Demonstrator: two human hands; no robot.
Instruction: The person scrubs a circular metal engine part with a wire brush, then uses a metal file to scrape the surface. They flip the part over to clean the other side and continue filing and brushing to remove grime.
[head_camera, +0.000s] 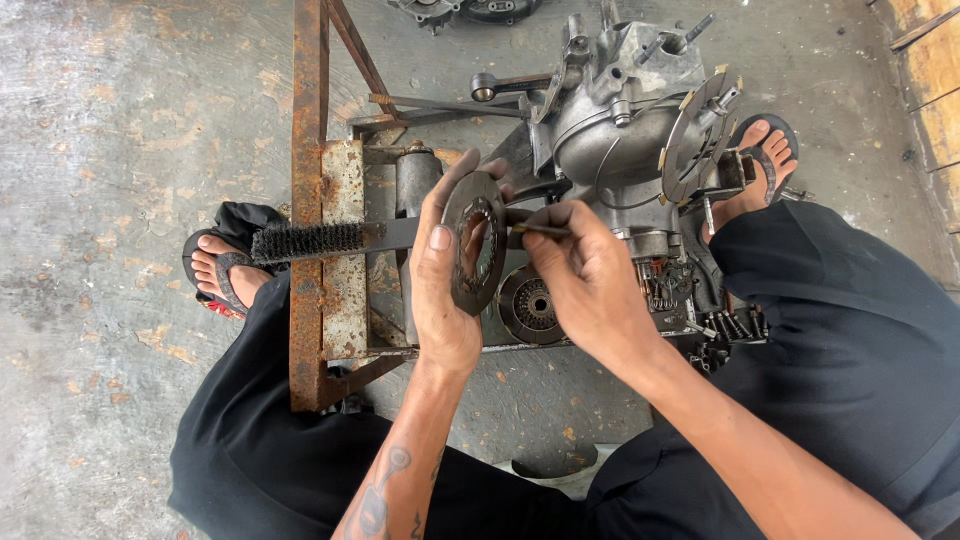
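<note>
My left hand (445, 290) clamped on toothed clutch ring (474, 243), held upright above rusty stand (310, 200). My right hand (585, 275) pinches thin pick (540, 230) at ring's edge. Wire brush (305, 241) lies idle. Clutch pack (529, 305) below, engine case (610, 130) open; judging cleaning midway.

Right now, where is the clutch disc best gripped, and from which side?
By its outer rim, from the left, as the left hand does now: the clutch disc stands on edge, thin and toothed inside. That leaves the middle free for the right hand and its thin tool.
</note>
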